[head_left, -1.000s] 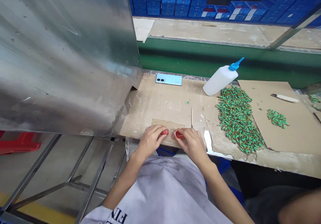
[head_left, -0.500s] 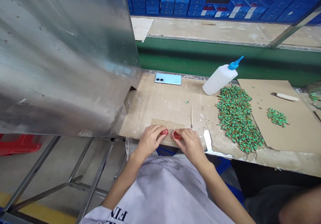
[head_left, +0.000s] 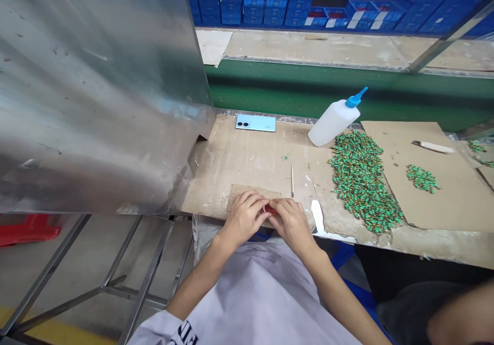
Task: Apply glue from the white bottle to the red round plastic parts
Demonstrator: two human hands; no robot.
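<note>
Red glittery cap (head_left: 269,210) right there between the hands, over the edge of a burlap-like mat (head_left: 241,193)! Left hand (head_left: 245,219) and right hand (head_left: 291,225) nearly meet, fingers (head_left: 257,203) curled together around it; which one clamps it, can't tell. Just beyond, a wooden toothpick (head_left: 292,180) lies on the workbench (head_left: 231,175), then a heap of green beads (head_left: 360,180) beside a white squeeze bottle (head_left: 334,123).
</note>
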